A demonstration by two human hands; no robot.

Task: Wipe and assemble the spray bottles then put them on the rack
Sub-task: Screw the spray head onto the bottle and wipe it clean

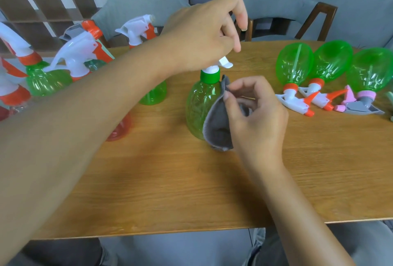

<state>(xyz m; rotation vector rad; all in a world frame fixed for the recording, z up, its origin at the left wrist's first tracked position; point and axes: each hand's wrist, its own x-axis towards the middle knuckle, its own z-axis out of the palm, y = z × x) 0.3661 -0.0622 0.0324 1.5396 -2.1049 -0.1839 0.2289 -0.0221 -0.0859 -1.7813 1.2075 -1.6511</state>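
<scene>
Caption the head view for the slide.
Left hand grips the white trigger head of an upright green plastic spray bottle; right hand wipes it with grey cloth.

A green translucent spray bottle (200,104) stands upright on the wooden table (191,180), with a green collar and white trigger head (221,65) fitted on top. A grey cloth (219,129) lies against its right side. To the right, 3 green bottles (331,66) lie on their sides, heads attached. At the left, several assembled bottles (49,78) stand upright.
</scene>
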